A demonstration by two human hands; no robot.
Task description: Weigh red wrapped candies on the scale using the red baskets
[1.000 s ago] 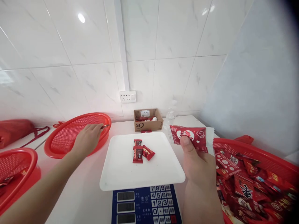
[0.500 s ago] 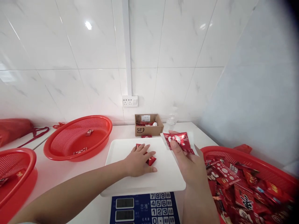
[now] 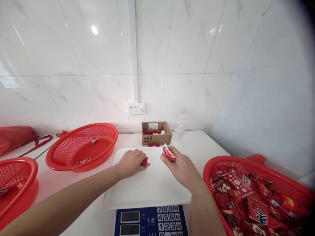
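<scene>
My left hand (image 3: pixel 131 163) is closed around a small red packet (image 3: pixel 145 161), most of it hidden by the fingers, over the left part of the white weighing tray (image 3: pixel 147 193). Above the tray's right rear part, my right hand (image 3: pixel 180 165) grips a red-and-white snack packet (image 3: pixel 168 154) between thumb and fingers, tilted upward. Beneath the tray is a blue scale panel (image 3: pixel 151 219) with number keys and two displays.
A red basket (image 3: pixel 221 160) heaped with red packets stands at the right. Two red baskets (image 3: pixel 81 127) (image 3: pixel 29 164), each with a few packets, are on the left. Behind the tray are a cardboard box (image 3: pixel 156 139) and a clear plastic bottle (image 3: pixel 180 129).
My left hand has gone from lying spread on packets to closing on a red one, shifting left. My right hand has moved left and inward, turning its packet.
</scene>
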